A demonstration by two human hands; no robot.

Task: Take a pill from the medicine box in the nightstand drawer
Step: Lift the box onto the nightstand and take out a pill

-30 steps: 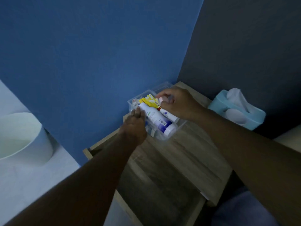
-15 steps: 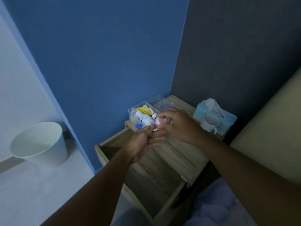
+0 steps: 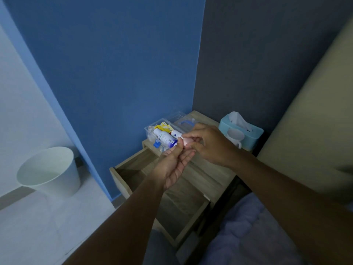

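Note:
A clear plastic medicine box stands on the nightstand top by the blue wall, holding white bottles and a yellow packet. Its clear lid with a blue handle lies just behind it. In front of the box, my right hand pinches a small pale pink item, too small to identify. My left hand is palm-up under it, thumb touching the same item. Below my hands the wooden drawer is pulled open.
A teal tissue box and a white mug sit at the nightstand's back right. A white waste bin stands on the floor to the left. Pale bedding lies at the lower right, next to a beige headboard.
Both hands left the medicine box and came together in front of it; my right hand brought out a small pink item. The view pulled back and tilted up.

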